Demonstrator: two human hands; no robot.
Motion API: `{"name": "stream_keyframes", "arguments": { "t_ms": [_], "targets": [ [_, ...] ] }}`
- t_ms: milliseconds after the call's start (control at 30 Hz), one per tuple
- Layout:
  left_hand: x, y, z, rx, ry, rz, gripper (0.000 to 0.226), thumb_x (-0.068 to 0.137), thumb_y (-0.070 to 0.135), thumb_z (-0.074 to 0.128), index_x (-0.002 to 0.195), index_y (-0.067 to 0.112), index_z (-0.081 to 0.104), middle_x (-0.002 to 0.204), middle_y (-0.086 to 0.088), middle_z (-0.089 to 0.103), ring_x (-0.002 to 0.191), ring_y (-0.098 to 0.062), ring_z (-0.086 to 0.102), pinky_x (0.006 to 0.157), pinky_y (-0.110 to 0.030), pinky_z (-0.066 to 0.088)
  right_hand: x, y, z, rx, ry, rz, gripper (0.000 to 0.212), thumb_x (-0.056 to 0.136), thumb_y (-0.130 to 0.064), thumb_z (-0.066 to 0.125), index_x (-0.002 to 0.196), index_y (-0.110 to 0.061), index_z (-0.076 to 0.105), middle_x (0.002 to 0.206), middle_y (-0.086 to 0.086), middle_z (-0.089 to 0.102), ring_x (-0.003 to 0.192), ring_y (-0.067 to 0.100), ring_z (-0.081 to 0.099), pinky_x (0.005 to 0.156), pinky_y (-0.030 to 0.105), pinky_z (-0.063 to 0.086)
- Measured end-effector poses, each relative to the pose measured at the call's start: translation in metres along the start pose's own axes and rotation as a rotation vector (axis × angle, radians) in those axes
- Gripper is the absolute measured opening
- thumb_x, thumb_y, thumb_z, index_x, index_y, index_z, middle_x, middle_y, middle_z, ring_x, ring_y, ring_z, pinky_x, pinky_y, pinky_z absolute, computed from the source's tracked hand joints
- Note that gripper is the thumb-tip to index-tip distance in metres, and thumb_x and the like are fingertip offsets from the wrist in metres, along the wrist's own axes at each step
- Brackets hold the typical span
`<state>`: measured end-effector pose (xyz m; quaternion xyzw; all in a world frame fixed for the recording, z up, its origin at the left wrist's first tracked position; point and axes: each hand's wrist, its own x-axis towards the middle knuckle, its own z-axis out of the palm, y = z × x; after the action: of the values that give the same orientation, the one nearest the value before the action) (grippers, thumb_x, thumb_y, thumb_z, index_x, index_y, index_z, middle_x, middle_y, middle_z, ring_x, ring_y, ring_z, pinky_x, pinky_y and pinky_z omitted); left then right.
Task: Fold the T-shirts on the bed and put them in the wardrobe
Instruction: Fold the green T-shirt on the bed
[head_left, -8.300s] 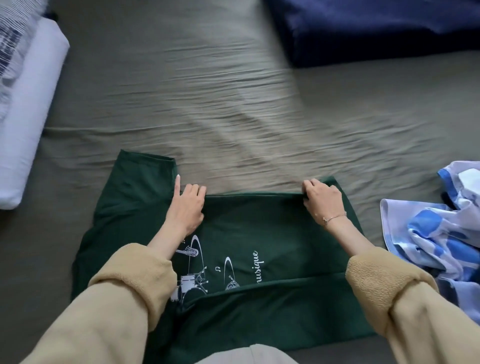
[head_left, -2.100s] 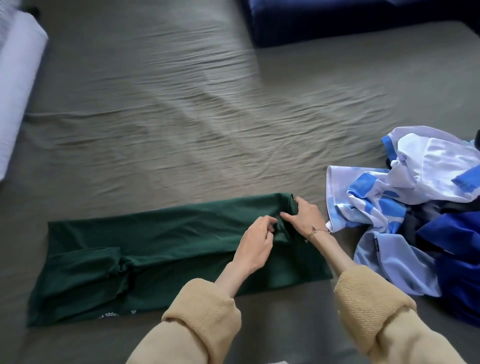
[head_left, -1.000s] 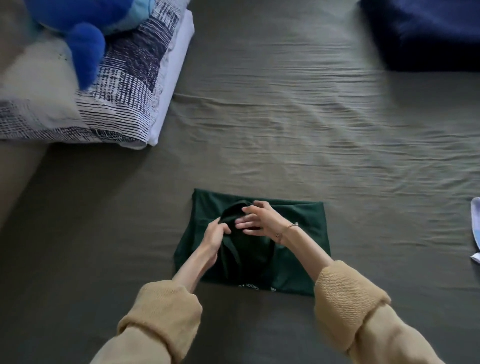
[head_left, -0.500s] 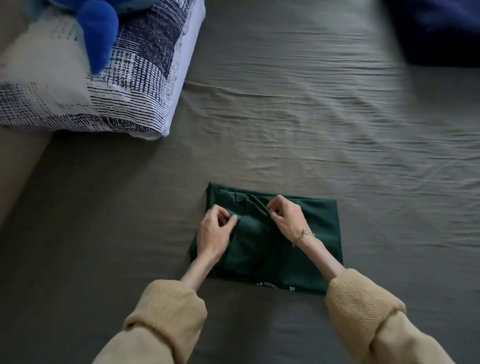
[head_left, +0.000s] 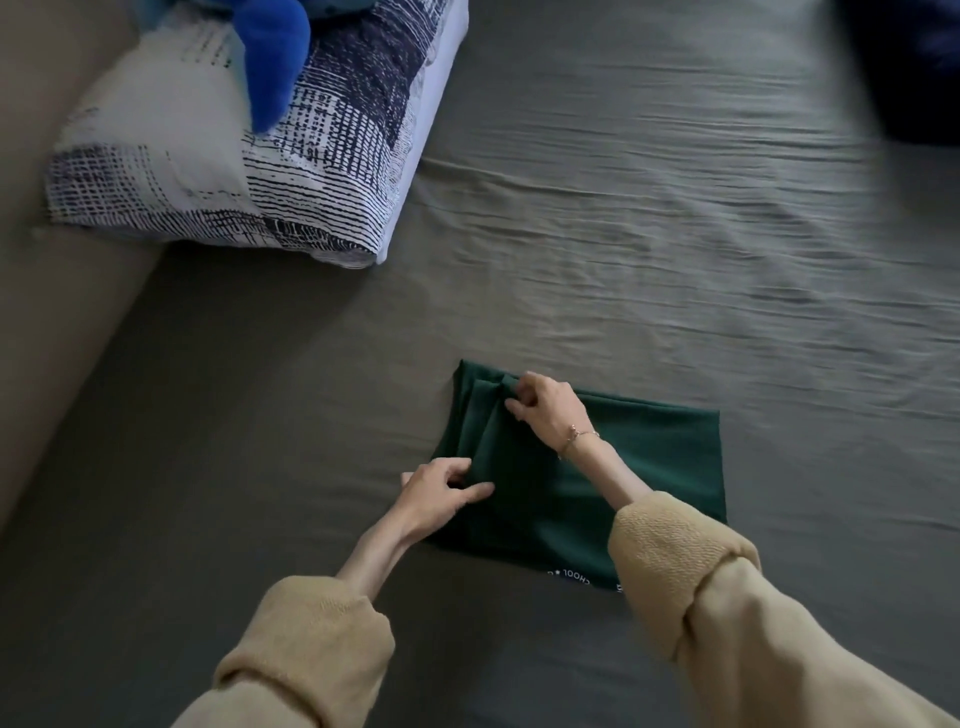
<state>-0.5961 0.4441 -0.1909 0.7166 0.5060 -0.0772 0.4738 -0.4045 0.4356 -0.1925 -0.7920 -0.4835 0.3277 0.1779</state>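
From the head view, the green T-shirt, a long strip two seconds ago, now lies as a compact rectangle on the bed, so folding looks nearly finished. The left hand pinches its near-left edge, while the right hand pinches the bunched far-left corner.

**Bedding and oddments around the work area**

Patterned pillow at upper left, white with navy crosshatch print, lying on the olive-grey bed sheet. Blue plush toy rests on top of the pillow, partly cut off by the frame edge. Dark navy fabric at upper right corner, blurred. Sheet shows fine wrinkles across its middle. Tan surface borders the bed on the left.
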Motion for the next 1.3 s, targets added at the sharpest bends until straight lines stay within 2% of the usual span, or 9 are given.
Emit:
{"name": "stream_keyframes", "arguments": {
  "t_ms": [167,267,433,633,800,900,1000,1067,1300],
  "targets": [
    [-0.012,-0.014,-0.009,0.029,-0.095,-0.047,0.034,0.075,0.059,0.067,0.095,0.032,0.059,0.085,0.02,0.062,0.097,-0.007,0.054,0.095,-0.031,0.022,0.012,-0.007,0.002,-0.109,0.052,-0.134,0.032,0.087,-0.008,0.05,0.118,-0.017,0.055,0.12,0.002,0.054,0.116,0.022,0.049,0.091,0.036,0.033],
    [-0.014,-0.013,-0.006,0.108,-0.095,-0.016,0.033,0.066,0.062,0.073,0.075,0.034,0.059,0.076,0.016,0.064,0.088,-0.005,0.056,0.085,-0.03,0.022,0.018,-0.002,0.001,-0.294,0.017,-0.059,0.038,0.09,-0.019,0.056,0.127,-0.016,0.048,0.13,0.005,0.047,0.125,0.023,0.038,0.097,0.04,0.031],
    [-0.009,-0.013,-0.008,0.063,-0.115,0.032,0.022,0.069,0.029,0.081,0.064,0.02,0.061,0.07,0.006,0.063,0.072,-0.011,0.059,0.07,-0.024,0.041,0.026,-0.005,0.004,-0.392,0.077,-0.103,0.029,0.091,-0.031,0.056,0.117,-0.017,0.057,0.12,0.003,0.055,0.117,0.022,0.042,0.094,0.038,0.027],
    [-0.004,-0.022,-0.025,0.06,-0.215,0.016,0.039,0.064,0.015,0.083,0.053,0.02,0.046,0.058,0.007,0.054,0.056,-0.006,0.049,0.054,-0.017,0.038,0.032,-0.002,0.004,-0.287,0.224,-0.183,0.026,0.09,-0.038,0.058,0.101,-0.015,0.055,0.103,-0.002,0.059,0.103,0.018,0.049,0.083,0.034,0.026],
    [0.0,-0.014,-0.023,0.374,-0.188,0.057,0.038,0.06,0.036,0.084,0.062,0.025,0.048,0.071,0.01,0.061,0.071,-0.011,0.057,0.064,-0.028,0.037,0.024,-0.004,0.013,-0.333,0.317,-0.307,0.024,0.093,-0.033,0.055,0.095,-0.009,0.056,0.102,0.006,0.053,0.101,0.024,0.048,0.081,0.031,0.032],
    [0.002,-0.005,-0.024,0.478,-0.21,0.08,0.042,0.055,0.049,0.084,0.065,0.028,0.049,0.075,0.012,0.062,0.075,-0.009,0.056,0.076,-0.03,0.035,0.012,0.0,0.02,-0.329,0.207,-0.441,0.026,0.093,-0.033,0.052,0.106,-0.011,0.059,0.114,0.007,0.055,0.109,0.025,0.049,0.089,0.033,0.032],
    [0.001,-0.001,-0.023,0.592,-0.176,0.123,0.039,0.057,0.047,0.084,0.064,0.027,0.05,0.077,0.011,0.065,0.079,-0.009,0.059,0.082,-0.031,0.034,0.0,0.011,0.036,-0.421,-0.005,-0.421,0.049,0.098,-0.043,0.039,0.142,-0.02,0.037,0.155,-0.002,0.023,0.143,0.013,0.019,0.115,0.037,0.008],
    [0.002,-0.002,-0.02,0.647,-0.128,0.144,0.036,0.059,0.042,0.084,0.064,0.026,0.052,0.078,0.009,0.068,0.083,-0.011,0.063,0.082,-0.03,0.036,0.0,0.017,0.043,-0.477,-0.055,-0.378,0.055,0.1,-0.045,0.028,0.151,-0.025,0.015,0.159,-0.008,-0.001,0.146,0.007,-0.003,0.116,0.039,-0.01],
    [-0.001,0.006,-0.022,0.681,-0.198,0.008,0.033,0.067,0.031,0.079,0.083,0.026,0.051,0.089,0.008,0.063,0.092,-0.015,0.059,0.088,-0.036,0.032,-0.004,0.021,0.031,-0.401,-0.082,-0.365,0.059,0.101,-0.043,0.026,0.151,-0.025,-0.001,0.158,-0.008,-0.011,0.144,0.005,-0.013,0.112,0.042,-0.018]
  ]
}}
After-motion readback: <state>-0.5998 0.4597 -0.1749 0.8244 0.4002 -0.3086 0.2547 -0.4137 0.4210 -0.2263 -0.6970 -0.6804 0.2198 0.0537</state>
